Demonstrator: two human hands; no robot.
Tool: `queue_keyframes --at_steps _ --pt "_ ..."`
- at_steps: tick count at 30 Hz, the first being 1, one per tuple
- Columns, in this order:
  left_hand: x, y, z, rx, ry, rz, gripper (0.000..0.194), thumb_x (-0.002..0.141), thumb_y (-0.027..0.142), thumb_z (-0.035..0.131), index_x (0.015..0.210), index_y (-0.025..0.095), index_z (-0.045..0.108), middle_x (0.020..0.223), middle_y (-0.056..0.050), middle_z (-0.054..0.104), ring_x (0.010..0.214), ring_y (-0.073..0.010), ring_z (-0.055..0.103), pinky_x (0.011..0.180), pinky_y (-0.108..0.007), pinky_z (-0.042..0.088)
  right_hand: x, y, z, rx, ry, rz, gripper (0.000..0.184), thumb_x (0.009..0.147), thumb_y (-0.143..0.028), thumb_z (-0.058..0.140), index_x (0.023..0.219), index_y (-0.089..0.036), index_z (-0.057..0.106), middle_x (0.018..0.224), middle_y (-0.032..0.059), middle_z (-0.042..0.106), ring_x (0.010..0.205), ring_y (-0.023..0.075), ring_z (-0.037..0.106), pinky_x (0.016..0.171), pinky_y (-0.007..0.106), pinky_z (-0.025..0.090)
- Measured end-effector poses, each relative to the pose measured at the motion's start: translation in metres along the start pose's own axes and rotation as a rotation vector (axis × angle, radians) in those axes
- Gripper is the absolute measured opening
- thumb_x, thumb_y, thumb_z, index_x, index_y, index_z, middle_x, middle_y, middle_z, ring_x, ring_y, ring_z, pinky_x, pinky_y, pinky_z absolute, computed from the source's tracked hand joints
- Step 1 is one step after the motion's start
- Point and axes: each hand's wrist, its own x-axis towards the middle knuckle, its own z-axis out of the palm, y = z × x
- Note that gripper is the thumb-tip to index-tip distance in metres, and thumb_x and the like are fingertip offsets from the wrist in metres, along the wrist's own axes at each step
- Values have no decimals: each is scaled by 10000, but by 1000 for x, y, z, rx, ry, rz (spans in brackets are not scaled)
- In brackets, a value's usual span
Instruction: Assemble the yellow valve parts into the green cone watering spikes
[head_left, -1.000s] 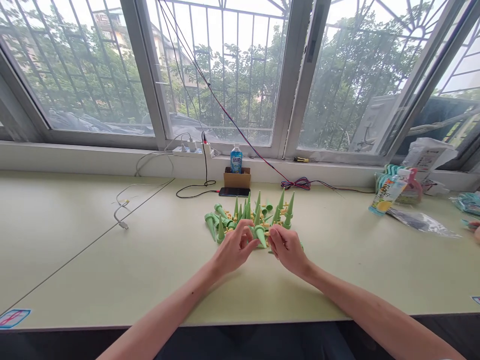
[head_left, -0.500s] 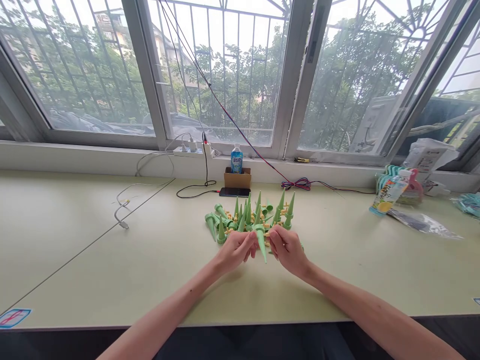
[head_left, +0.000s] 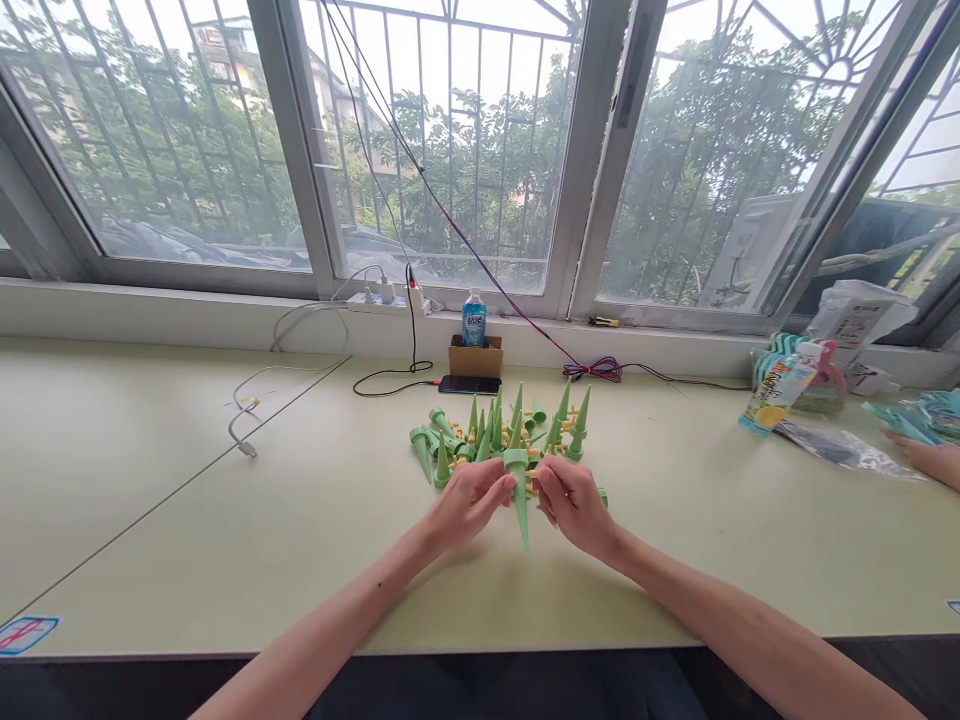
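Between my hands a green plant watering spike [head_left: 521, 495] hangs point down, its wide cap end at the top. My left hand [head_left: 471, 503] pinches it near the cap from the left. From the right, the closed fingers of my right hand [head_left: 576, 503] grip the small yellow valve [head_left: 533, 474] at the spike's side; the fingers partly hide it. Just behind my hands lies a pile of green spikes [head_left: 484, 435], several standing point up and others on their sides, with yellow valves among them.
Behind the pile lie a phone [head_left: 470, 384] on a cable and a small cardboard box [head_left: 475, 356] with a blue bottle [head_left: 473, 318]. At right stand a drink bottle [head_left: 780, 388] and a plastic bag [head_left: 847, 450]. Another person's hand [head_left: 930, 460] reaches in with teal items.
The spike has turned, its tip now lower and slightly left. My hands stay nearly in place. Another person's hand has come in at the right edge.
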Motion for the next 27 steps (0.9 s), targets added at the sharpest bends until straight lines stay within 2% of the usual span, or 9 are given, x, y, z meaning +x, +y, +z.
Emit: queue_keyframes --at_steps 8,12,15,19,22,27 --pt "-1 -2 -1 21 -21 47 384 968 448 464 709 165 469 578 54 384 489 -68 317 471 -191 270 0 1 0 18 -9 36 473 1019 -551 355 678 -223 358 511 -67 354 397 76 326 386 213 261" --pt "-2 -4 0 47 -13 50 354 946 421 513 702 173 441 541 75 340 473 -62 274 464 -194 243 0 3 0 26 -12 49 472 1017 -552 363 676 -226 347 508 -66 358 399 75 315 383 214 250" --pt "-2 -4 0 83 -10 41 303 918 388 563 726 169 479 526 84 337 463 -61 290 460 -191 258 0 4 0 11 -14 50 469 1022 -536 362 670 -226 340 502 -65 354 405 78 309 385 216 247" --pt "-4 -5 1 103 -20 41 205 902 354 600 869 154 571 556 85 375 465 -59 317 464 -187 281 0 3 0 -37 -23 58 479 1029 -517 347 651 -225 318 514 -62 322 418 80 290 392 221 244" --pt "-4 -7 2 123 -12 54 195 906 343 613 973 160 619 543 94 364 462 -60 306 472 -191 275 0 1 0 -79 -33 56 484 1038 -493 327 639 -221 305 522 -57 317 429 82 287 403 225 249" --pt "-3 -10 2 143 20 75 218 896 340 635 1028 167 643 535 94 376 462 -62 318 477 -192 285 0 -1 1 -100 -26 43 482 1043 -469 329 632 -216 326 517 -53 337 442 86 297 418 227 257"
